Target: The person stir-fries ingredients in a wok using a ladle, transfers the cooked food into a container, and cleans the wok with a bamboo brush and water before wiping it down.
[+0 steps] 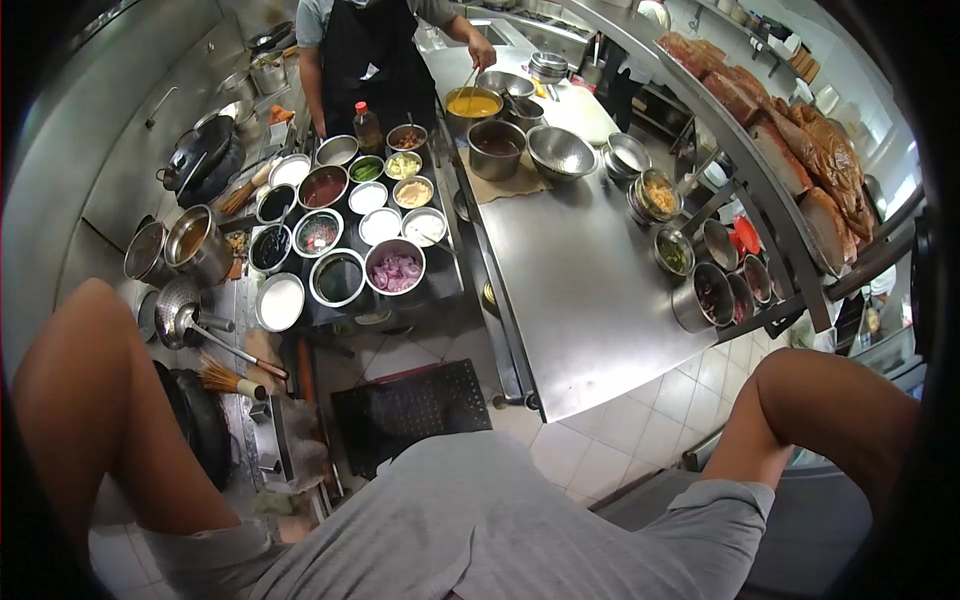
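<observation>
Both my arms are raised and bent, and neither hand is in the picture. My left elbow (95, 310) rises at the left edge, beside the stove side of the kitchen. On the right, my right elbow (790, 380) is bent near the end of the steel table (590, 330). Closest to my left arm are a perforated ladle (180, 305) and a bamboo brush (230, 380). In front stand several bowls of ingredients, among them chopped onion (395, 272), a white powder or paste (280, 302) and a dark liquid (338, 278).
Across from me a person in a dark apron (370, 70) stirs a pot of yellow liquid (474, 103). A colander (562, 150) and a deep pot (496, 150) stand on the table. Large cuts of meat (790, 140) lie on the upper shelf. A black mat (410, 415) covers some floor.
</observation>
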`<state>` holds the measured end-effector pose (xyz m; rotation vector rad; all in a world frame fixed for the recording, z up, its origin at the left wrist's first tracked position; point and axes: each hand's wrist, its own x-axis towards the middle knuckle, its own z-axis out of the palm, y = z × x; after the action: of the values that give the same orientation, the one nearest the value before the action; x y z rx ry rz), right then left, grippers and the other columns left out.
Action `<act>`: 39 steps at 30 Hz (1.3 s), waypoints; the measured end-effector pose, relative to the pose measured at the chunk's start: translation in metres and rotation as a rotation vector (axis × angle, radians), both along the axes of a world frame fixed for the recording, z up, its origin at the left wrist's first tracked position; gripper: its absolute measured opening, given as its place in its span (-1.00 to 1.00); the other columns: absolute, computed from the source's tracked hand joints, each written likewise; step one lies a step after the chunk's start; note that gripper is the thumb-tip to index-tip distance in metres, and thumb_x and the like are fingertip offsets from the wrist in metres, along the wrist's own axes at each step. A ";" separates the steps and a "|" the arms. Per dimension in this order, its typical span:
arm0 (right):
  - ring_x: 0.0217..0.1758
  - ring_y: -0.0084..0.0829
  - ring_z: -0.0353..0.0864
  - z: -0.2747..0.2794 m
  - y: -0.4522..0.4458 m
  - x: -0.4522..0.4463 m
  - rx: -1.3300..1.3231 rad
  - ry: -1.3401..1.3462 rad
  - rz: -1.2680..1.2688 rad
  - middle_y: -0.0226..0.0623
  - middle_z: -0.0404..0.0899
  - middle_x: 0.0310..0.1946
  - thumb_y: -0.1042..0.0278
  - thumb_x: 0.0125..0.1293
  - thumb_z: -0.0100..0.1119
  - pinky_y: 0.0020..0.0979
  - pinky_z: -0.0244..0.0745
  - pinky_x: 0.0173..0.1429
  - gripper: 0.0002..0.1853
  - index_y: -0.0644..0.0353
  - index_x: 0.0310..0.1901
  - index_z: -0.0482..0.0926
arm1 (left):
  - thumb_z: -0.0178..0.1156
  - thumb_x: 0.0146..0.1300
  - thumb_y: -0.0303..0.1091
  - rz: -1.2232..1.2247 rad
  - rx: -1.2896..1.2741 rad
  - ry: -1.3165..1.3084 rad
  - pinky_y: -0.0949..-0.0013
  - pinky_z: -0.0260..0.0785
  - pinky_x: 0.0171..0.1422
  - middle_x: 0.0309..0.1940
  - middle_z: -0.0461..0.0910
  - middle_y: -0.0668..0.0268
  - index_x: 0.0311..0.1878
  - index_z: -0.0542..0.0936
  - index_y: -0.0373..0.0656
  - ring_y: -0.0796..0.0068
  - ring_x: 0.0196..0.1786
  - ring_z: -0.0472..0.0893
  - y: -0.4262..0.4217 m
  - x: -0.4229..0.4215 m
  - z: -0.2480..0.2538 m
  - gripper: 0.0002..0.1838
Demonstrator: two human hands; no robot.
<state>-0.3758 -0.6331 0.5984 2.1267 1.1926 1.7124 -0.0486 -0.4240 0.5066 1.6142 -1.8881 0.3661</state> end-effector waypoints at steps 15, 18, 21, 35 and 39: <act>0.35 -0.31 0.39 -0.003 0.016 0.006 0.013 -0.068 0.151 -0.23 0.48 0.24 0.31 0.40 0.06 -0.19 0.14 0.52 -0.63 0.15 0.21 0.47 | 0.00 0.38 -0.31 0.060 -0.059 -0.020 0.17 0.27 0.34 0.15 0.51 -0.04 0.17 0.48 -0.40 0.12 0.22 0.49 0.021 -0.004 -0.003 -0.59; 0.36 -0.31 0.39 -0.006 0.014 0.006 0.008 -0.072 0.176 -0.24 0.49 0.24 0.33 0.40 0.06 -0.20 0.13 0.53 -0.63 0.14 0.21 0.48 | 0.01 0.38 -0.31 0.065 -0.076 -0.019 0.18 0.28 0.34 0.14 0.51 -0.03 0.17 0.48 -0.39 0.14 0.21 0.50 0.022 -0.007 -0.006 -0.59; 0.36 -0.32 0.39 -0.008 0.012 0.007 0.020 -0.078 0.204 -0.26 0.49 0.24 0.36 0.40 0.06 -0.20 0.11 0.54 -0.64 0.13 0.21 0.48 | 0.02 0.38 -0.31 0.066 -0.099 -0.021 0.20 0.29 0.33 0.14 0.52 -0.02 0.17 0.48 -0.39 0.15 0.20 0.50 0.022 -0.010 -0.005 -0.59; -0.04 -0.41 0.48 -0.229 -0.067 0.112 1.471 0.194 0.172 -0.31 0.54 -0.11 0.32 0.45 0.00 -0.33 0.29 0.11 -0.82 0.14 -0.04 0.55 | 0.06 0.37 -0.31 0.414 -0.398 0.380 0.25 0.31 0.30 0.11 0.55 0.02 0.18 0.49 -0.36 0.21 0.17 0.53 0.018 -0.010 -0.126 -0.60; -0.28 -0.47 0.54 -0.473 -0.045 0.148 1.591 1.413 -0.192 -0.28 0.56 -0.38 0.25 0.45 0.02 -0.41 0.44 -0.16 -0.77 0.22 -0.25 0.58 | 0.14 0.32 -0.29 0.749 0.319 0.917 0.22 0.36 0.27 0.08 0.58 0.00 0.11 0.52 -0.39 0.18 0.15 0.57 0.037 -0.010 -0.353 -0.60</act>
<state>-0.2275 -0.6783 0.1259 4.2744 -1.0759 0.6622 -0.0585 -0.3872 0.1539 2.1475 -0.6450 -0.3696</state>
